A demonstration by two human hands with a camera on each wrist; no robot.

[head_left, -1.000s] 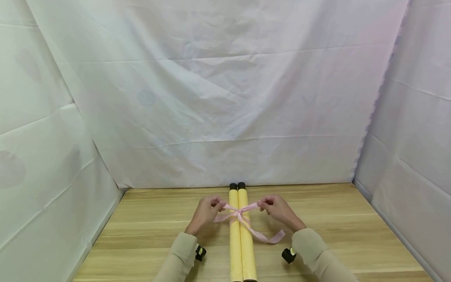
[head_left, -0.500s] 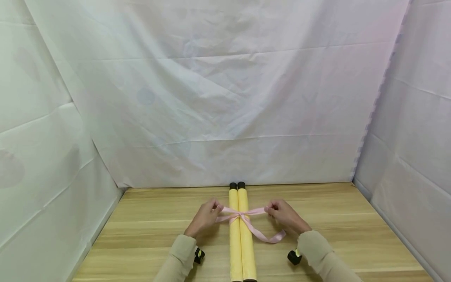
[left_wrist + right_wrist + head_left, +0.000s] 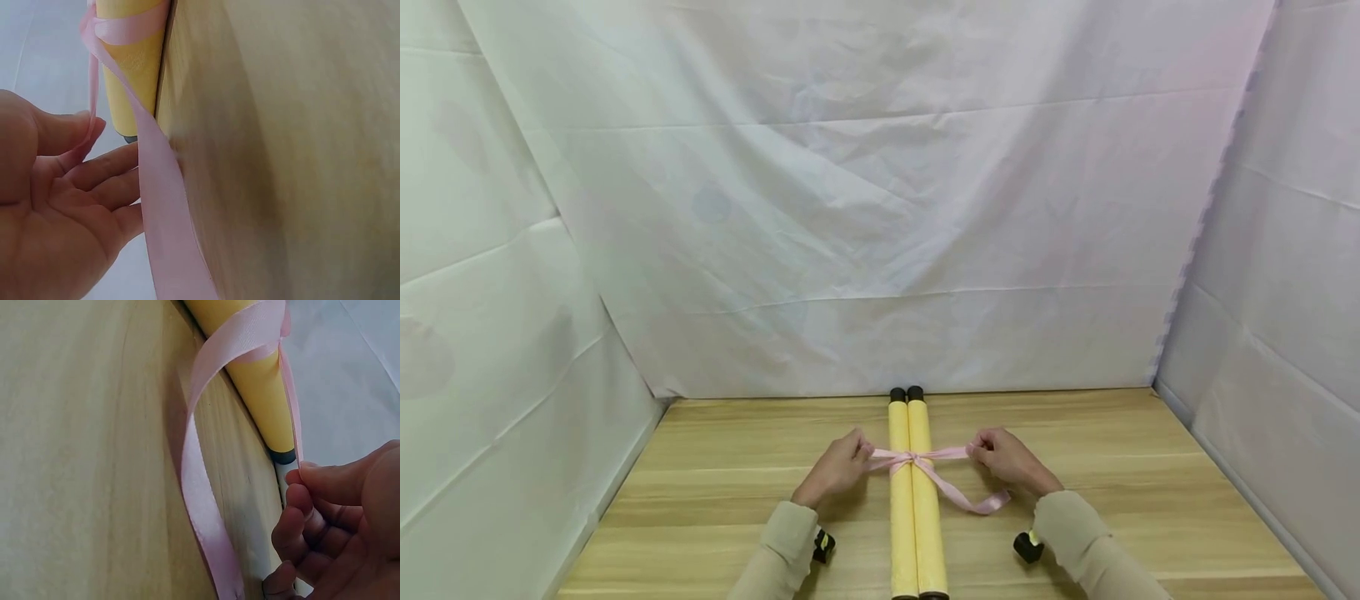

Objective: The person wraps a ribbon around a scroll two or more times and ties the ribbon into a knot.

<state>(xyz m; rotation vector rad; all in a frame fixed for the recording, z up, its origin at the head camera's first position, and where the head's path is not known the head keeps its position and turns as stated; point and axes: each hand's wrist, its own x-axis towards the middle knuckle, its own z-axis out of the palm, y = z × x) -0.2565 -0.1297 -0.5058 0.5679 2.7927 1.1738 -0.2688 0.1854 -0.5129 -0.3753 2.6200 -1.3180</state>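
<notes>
Two yellow tubes, a left tube (image 3: 902, 517) and a right tube (image 3: 929, 525), lie side by side with black far ends. A pink ribbon (image 3: 951, 493) goes around both and is knotted on top, with a loop drawn out to either side. My left hand (image 3: 837, 468) pinches the left loop between thumb and forefinger; a loose ribbon tail (image 3: 165, 206) runs past its other fingers. On the right, my right hand (image 3: 1011, 460) pinches the other loop with thumb and fingertip. The right ribbon tail (image 3: 199, 487) curves down to the wooden table.
The wooden table (image 3: 715, 483) ends at a white cloth backdrop (image 3: 880, 208), which the tubes' black ends nearly reach. White sheets also hang at the left side (image 3: 497, 333) and right side (image 3: 1277, 292). A small black device (image 3: 1027, 547) sits under the right wrist.
My hands have spread farther apart, mostly the right hand moving right, and sunk slightly. The loops are pulled straighter and look flatter over the tubes, and the knot looks tighter.
</notes>
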